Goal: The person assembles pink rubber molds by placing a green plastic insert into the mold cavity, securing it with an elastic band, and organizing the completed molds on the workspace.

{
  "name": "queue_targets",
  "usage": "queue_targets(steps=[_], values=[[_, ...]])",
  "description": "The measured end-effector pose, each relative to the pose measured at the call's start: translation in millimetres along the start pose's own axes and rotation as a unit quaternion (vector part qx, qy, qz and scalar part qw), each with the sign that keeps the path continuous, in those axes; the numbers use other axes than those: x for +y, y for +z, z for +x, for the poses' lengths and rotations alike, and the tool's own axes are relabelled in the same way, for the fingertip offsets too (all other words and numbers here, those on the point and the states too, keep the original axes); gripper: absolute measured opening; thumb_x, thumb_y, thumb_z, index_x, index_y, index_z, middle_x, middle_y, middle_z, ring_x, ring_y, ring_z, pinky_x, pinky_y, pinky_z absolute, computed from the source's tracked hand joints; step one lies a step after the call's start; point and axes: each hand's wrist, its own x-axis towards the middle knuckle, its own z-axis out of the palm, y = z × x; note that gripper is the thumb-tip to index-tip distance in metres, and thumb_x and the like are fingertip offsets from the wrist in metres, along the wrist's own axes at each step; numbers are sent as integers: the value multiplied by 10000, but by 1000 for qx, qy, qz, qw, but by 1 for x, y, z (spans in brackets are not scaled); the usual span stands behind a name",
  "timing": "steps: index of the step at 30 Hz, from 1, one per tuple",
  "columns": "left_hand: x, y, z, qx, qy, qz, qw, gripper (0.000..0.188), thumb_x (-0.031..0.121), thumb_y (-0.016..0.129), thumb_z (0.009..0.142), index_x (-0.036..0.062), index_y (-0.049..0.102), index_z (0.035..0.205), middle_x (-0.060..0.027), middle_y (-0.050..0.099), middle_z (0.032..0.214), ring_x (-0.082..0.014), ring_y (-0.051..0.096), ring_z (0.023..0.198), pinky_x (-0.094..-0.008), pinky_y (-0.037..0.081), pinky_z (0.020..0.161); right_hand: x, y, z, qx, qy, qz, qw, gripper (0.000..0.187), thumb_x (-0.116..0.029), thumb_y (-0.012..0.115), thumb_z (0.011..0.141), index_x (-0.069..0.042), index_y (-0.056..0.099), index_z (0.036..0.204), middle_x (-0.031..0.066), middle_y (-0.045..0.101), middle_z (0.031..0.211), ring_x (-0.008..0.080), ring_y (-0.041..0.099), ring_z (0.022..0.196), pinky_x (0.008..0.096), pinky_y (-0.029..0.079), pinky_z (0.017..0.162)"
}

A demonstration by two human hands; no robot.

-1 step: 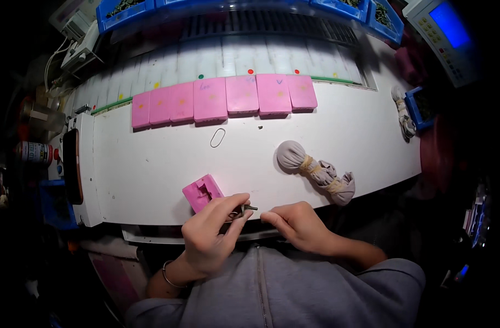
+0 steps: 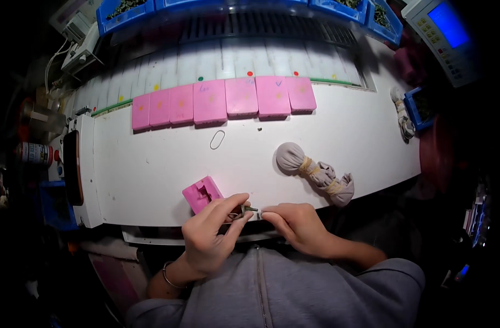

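My left hand (image 2: 209, 229) pinches a small dark-green piece with a thin stem (image 2: 251, 209) between thumb and fingers; the stem points right. Part of the piece is hidden by the fingers. Just right of the stem tip, my right hand (image 2: 299, 227) is closed, thumb pressed to forefinger; whether something tiny is between them I cannot make out. Behind my left fingers, a pink rubber mould half (image 2: 194, 195) with a carved hollow lies tilted on the white table (image 2: 151, 180).
Several pink rubber blocks (image 2: 209, 104) form a row at the back. A pale rubber band (image 2: 217, 140) and dark crumb (image 2: 260, 129) lie before them. A tied grey cloth bundle (image 2: 310, 169) is at right. A phone (image 2: 72, 167) edges the left; blue trays (image 2: 127, 13) line the back.
The view has shifted very slightly. Both hands keep nearly the same place and grip, and the green piece's stem still points right.
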Motion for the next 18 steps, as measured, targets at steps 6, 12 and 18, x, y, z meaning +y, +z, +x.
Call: queue_targets(steps=[6,12,18], values=[[1,-2,5,-16,-140,-214,966,380,-43,679,767,-41,570,1131,-107,668,909,-114,650,805,-228,554,703,-29,-6,10,114,-172,66,976,257,70,641,778,7,613,1025,111,616,875,142,625,696,230,521,548],[-2,-28,28,1,-106,-207,973,418,-76,643,778,-69,517,1177,-158,648,987,-146,647,836,-239,550,742,-42,-40,45,43,-104,120,986,100,37,588,844,39,607,942,93,596,851,115,610,671,211,508,525],[-49,-66,61,90,-97,-123,984,249,-40,612,814,-83,583,1057,-148,658,930,-162,654,808,-256,543,698,-50,-81,123,114,-94,97,984,105,-17,618,826,30,625,919,84,649,754,120,620,609,226,493,519]])
